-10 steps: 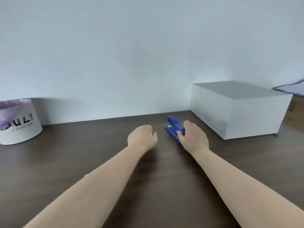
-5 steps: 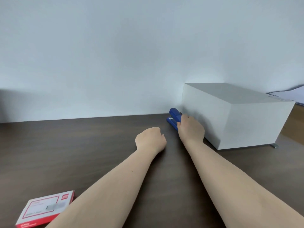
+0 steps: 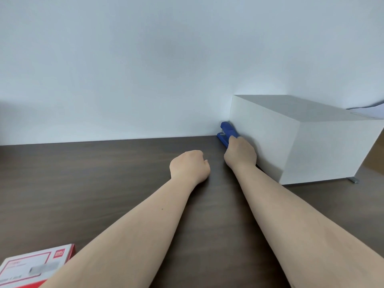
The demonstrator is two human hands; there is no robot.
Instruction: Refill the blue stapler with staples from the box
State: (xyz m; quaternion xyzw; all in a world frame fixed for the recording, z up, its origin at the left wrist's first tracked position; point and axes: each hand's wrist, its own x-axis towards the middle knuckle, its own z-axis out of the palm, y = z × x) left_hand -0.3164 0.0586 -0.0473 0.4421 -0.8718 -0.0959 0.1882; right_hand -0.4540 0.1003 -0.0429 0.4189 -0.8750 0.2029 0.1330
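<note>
The blue stapler (image 3: 227, 133) lies on the dark wooden table (image 3: 104, 175), close against the left side of a white box and near the wall. My right hand (image 3: 241, 154) covers its near end, fingers wrapped around it; only the far tip shows. My left hand (image 3: 190, 166) rests on the table as a loose fist, a little to the left of the stapler, holding nothing. The red and white staple box (image 3: 35, 267) lies flat and closed at the bottom left corner, partly hidden by my left forearm.
A large white box (image 3: 291, 142) stands on the table at the right, touching the wall. A pale wall (image 3: 145, 69) runs along the table's far edge. A small metal piece (image 3: 353, 179) lies by the white box's near right corner.
The view has swung right and down: the white pot at the left has left the frame and the staple box has come in. The stapler with my right hand on it now sits against the white box.
</note>
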